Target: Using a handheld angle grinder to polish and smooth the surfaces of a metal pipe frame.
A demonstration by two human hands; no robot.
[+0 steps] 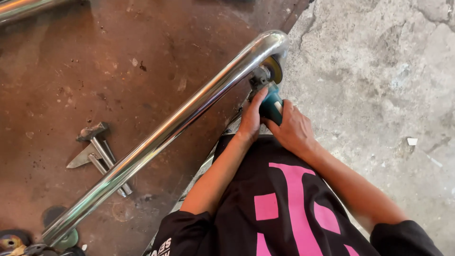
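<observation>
Rusty steel table point(95, 71) across the left of the frame, cracked concrete floor point(379, 95) at right. Grinding under way: left hand point(250, 121) and right hand point(293, 129) both clenched around teal grinder point(271, 105), disc point(274, 69) touching bend of shiny pipe point(166, 135) at upper centre. Next probably needs steady pressure along that bend; hammer point(97, 150) idle at left.

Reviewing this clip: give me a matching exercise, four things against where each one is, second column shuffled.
Things:
1. angle grinder
2. hammer
3. polished steel tube
4. loose grinding discs

Places:
A. bottom left corner of the worktop
B. gripped in left hand and right hand
C. running diagonally across the rusty worktop
D. lying left of the tube

Pairs: 1-B, 2-D, 3-C, 4-A
</observation>
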